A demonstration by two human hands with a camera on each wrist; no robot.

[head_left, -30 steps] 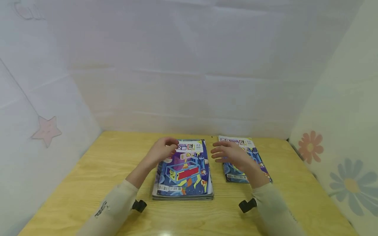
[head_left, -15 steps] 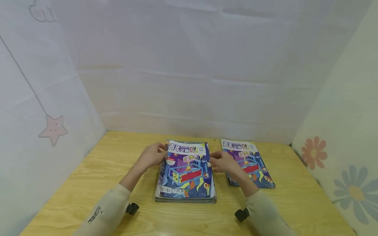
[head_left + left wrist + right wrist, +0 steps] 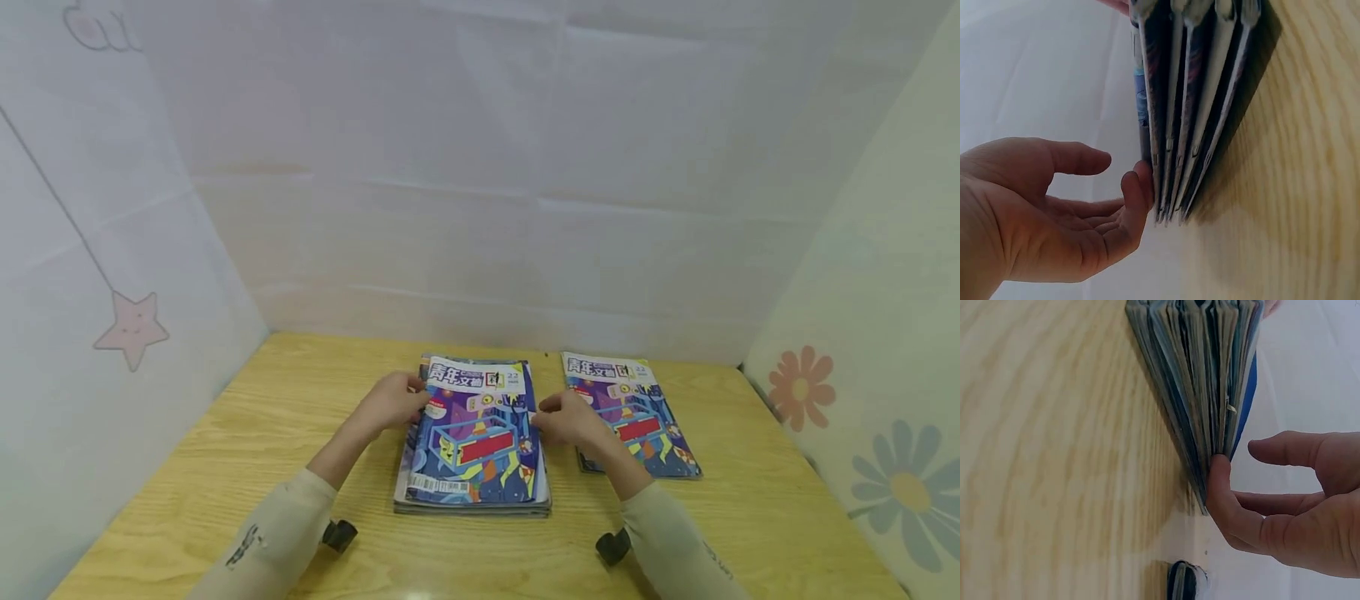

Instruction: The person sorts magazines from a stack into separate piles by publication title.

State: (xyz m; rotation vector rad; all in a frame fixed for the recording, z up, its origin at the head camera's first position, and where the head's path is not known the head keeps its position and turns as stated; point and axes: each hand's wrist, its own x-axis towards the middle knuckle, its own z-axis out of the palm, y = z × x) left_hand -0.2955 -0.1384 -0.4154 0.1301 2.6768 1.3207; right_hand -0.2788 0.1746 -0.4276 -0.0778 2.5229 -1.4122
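Observation:
A stack of several magazines (image 3: 471, 454) lies on the table, its top cover purple and blue with a red box. My left hand (image 3: 393, 402) is at the far part of its left side. In the left wrist view its fingertips touch the spine edges (image 3: 1172, 125), and the thumb is raised apart from the cover. My right hand (image 3: 566, 417) is at the opposite side. In the right wrist view a fingertip presses on the page edges (image 3: 1200, 381), with the thumb held off the top. The top magazine sits slightly askew on those below.
To the right, past my right hand, lies another magazine pile (image 3: 645, 417) with the same cover, partly hidden by the right forearm. The wooden table (image 3: 247, 450) ends at a white cloth backdrop (image 3: 480, 208). Black wrist mounts (image 3: 339, 535) hang under both sleeves.
Both hands have come down from above to the two sides of the stack. Over the last half second, they have shifted slightly along its edges towards me.

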